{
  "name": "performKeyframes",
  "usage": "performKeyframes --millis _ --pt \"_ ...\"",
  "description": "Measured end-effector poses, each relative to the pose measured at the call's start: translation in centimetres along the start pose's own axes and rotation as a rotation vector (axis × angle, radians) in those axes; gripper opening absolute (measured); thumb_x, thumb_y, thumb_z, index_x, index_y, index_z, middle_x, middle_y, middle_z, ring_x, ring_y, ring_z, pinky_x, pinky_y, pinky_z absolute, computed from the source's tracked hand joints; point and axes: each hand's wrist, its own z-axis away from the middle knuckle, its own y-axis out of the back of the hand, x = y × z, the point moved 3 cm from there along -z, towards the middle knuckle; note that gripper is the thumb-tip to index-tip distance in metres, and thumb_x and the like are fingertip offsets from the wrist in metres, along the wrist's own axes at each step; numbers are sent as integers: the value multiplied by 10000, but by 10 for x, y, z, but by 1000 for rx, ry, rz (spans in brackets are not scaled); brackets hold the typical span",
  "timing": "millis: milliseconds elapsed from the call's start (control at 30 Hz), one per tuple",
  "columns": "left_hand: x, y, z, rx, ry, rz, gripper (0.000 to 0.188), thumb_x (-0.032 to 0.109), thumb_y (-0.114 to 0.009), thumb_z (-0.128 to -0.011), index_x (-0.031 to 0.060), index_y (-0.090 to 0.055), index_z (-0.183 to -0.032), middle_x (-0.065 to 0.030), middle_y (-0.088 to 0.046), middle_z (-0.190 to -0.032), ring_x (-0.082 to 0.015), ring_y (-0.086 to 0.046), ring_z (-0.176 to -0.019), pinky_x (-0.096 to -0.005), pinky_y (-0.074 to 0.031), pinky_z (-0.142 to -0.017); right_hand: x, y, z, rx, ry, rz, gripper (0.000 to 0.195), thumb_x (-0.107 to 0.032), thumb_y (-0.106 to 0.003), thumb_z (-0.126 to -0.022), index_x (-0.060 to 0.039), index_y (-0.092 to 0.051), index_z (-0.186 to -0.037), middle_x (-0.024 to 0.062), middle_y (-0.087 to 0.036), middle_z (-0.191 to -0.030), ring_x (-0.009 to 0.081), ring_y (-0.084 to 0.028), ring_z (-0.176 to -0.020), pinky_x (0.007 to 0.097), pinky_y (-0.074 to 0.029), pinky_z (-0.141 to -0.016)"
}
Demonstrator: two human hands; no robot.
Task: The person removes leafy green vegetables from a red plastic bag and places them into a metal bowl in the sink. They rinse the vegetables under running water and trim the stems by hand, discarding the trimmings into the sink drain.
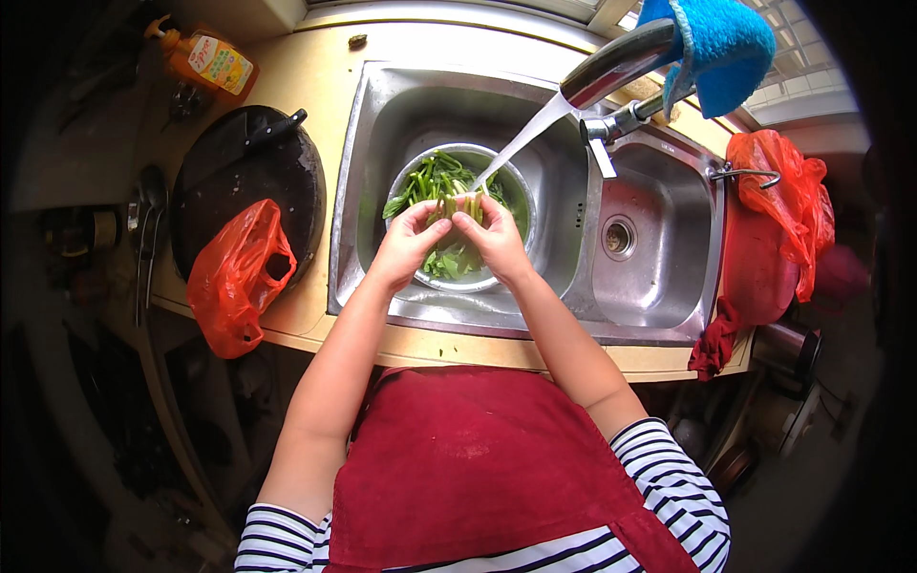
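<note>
My left hand [412, 236] and my right hand [493, 233] meet above a round metal basin [531, 208] in the larger sink bowl. Between the fingers of both hands is a short bunch of green stems [458, 205]. Water [526, 140] runs from the metal faucet [616, 61] down beside the stems into the basin. Leafy greens [445, 175] with long stalks fill its far side, and loose leaves [453, 263] float near my wrists. Part of the basin is hidden behind my hands.
A smaller sink bowl [645, 276] adjoins on the right. A blue cloth [731, 54] hangs over the faucet. Left on the counter are a black round board [215, 172] with a knife [276, 131], a red plastic bag [236, 286] and an orange pump bottle [215, 63]. Another red bag [784, 193] lies right.
</note>
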Motion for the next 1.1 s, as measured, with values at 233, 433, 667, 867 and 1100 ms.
performKeyframes --millis 233,433,667,867,1100 --pt "0 4 2 73 -95 -83 185 78 -671 -919 30 -656 -1097 -15 -676 -1012 -70 -609 -916 -229 -485 -839 -14 -10 4 75 79 98 138 -80 -698 -899 -38 -625 -1008 -10 -651 -929 74 -589 -871 246 -496 -805" --pt "5 -5 6 131 -59 15 175 101 -622 -956 34 -601 -1117 -10 -656 -1019 -69 -599 -913 -220 -476 -832 -15 -11 4 103 134 75 98 -115 -655 -939 -54 -589 -979 -19 -608 -921 68 -561 -872 244 -464 -804" --pt "6 1 0 345 -90 156 173 101 -588 -973 34 -556 -1129 -52 -648 -1030 -119 -612 -930 -277 -477 -897 -7 -8 -1 222 79 -127 130 -183 -542 -1013 -54 -543 -1024 32 -607 -950 96 -576 -891 258 -473 -832" --pt "15 12 6 210 83 288 147 86 -585 -964 49 -555 -1103 -73 -654 -1027 -150 -635 -958 -294 -507 -892 -8 24 -10 191 -38 3 139 -179 -566 -994 -40 -554 -996 6 -564 -825 81 -532 -737 234 -438 -713" --pt "14 6 13 86 83 64 189 85 -629 -931 44 -587 -1111 -27 -637 -1044 -112 -609 -959 -266 -485 -881 -32 -6 -4 -41 -160 -14 181 -171 -682 -920 -25 -649 -1021 -4 -649 -935 79 -585 -858 252 -479 -772"
